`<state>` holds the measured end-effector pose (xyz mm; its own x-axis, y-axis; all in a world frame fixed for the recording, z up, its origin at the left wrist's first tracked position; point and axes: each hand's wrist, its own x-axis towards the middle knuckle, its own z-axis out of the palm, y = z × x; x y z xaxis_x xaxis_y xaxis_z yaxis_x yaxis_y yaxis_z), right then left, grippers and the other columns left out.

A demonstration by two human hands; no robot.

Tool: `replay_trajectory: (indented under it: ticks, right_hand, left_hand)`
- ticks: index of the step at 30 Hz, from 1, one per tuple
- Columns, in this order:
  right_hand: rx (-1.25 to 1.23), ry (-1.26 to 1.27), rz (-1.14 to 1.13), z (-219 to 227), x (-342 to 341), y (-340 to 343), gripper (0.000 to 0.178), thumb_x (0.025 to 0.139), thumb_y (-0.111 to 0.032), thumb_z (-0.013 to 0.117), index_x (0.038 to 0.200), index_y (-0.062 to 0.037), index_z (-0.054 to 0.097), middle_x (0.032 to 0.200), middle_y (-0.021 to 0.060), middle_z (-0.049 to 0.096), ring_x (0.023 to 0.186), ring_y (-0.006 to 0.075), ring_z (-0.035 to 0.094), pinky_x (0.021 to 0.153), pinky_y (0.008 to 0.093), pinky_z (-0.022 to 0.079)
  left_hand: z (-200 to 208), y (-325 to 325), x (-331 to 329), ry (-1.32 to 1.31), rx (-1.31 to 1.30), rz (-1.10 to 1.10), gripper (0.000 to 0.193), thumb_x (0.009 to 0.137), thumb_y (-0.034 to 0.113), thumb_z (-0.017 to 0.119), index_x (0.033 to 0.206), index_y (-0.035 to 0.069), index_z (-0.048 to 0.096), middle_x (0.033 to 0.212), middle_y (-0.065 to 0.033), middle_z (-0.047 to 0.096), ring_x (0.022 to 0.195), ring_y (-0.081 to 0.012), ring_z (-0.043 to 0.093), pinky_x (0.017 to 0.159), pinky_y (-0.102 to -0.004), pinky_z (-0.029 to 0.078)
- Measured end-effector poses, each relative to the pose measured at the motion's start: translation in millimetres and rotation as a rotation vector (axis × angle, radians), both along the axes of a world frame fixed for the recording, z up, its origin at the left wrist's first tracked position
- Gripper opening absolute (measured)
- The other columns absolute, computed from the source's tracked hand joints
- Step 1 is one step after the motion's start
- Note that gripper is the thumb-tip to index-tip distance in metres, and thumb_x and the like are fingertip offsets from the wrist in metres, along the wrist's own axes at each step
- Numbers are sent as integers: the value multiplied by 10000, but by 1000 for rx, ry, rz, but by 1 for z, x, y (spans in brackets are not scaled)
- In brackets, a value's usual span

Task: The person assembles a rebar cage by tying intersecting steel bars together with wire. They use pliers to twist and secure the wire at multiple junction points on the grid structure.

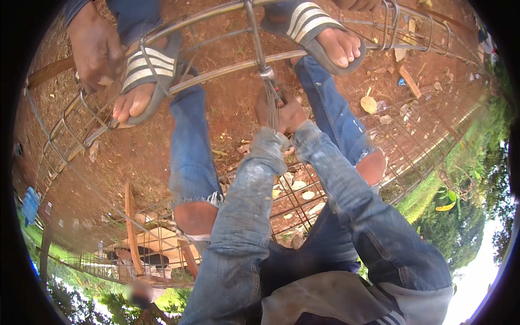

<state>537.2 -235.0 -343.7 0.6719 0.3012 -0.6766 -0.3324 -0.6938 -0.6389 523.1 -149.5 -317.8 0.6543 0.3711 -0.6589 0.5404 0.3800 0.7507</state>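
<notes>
Both my hands are close together at the centre, just below a joint of the steel bar frame point(227, 69). My left hand point(262, 110) is closed around a bundle of thin tie wires point(272, 111) that hangs down between the hands. My right hand point(293, 115) is closed beside it on pincers point(266, 73), a dull metal head with a bit of red at the handle. The pincers' jaws touch the joint where an upright bar meets the lower bar. The wires and my fingers partly hide the handles.
A co-worker in striped sandals point(149, 67) stands opposite, one hand point(97, 51) by the frame at left, another point(357, 4) at the top. Steel mesh point(411, 146) lies right. Wooden sticks point(130, 227) stand lower left, near another person point(142, 292). Leaves and stones litter the red soil.
</notes>
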Motion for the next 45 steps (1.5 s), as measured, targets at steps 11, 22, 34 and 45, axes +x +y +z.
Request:
replay_trajectory:
  ticks: [11, 22, 34, 45]
  right_hand:
    - [-510, -148, 717, -79, 16, 1, 365, 609, -229, 666, 912, -36, 603, 855, 141, 607, 864, 276, 576, 728, 347, 460]
    - [350, 357, -197, 87, -22, -34, 865, 599, -94, 692, 1290, 14, 183, 1128, 138, 454, 1033, 226, 477, 827, 323, 424]
    - [-159, -119, -478, 26, -45, 6, 504, 605, -147, 709, 1024, -14, 462, 888, 190, 566, 832, 356, 570, 689, 388, 455]
    - [188, 46, 129, 101, -10, -14, 493, 715, -93, 580, 1159, 24, 402, 1143, 176, 446, 1065, 288, 435, 901, 374, 360]
  left_hand:
    - [-68, -5, 8, -14, 145, 55, 288, 658, 198, 712, 854, 44, 568, 734, -68, 587, 674, -194, 566, 616, -330, 448]
    - [4, 17, -25, -216, -1445, -203, 228, 686, 167, 711, 801, 42, 558, 808, -78, 584, 743, -190, 570, 642, -304, 471]
    - [36, 5, 13, 185, -121, 2, 243, 710, 149, 636, 867, -10, 543, 714, -60, 563, 652, -142, 533, 601, -277, 424]
    - [59, 6, 9, 265, -103, -92, 326, 733, 179, 537, 943, -65, 485, 883, -214, 548, 852, -279, 547, 743, -347, 410]
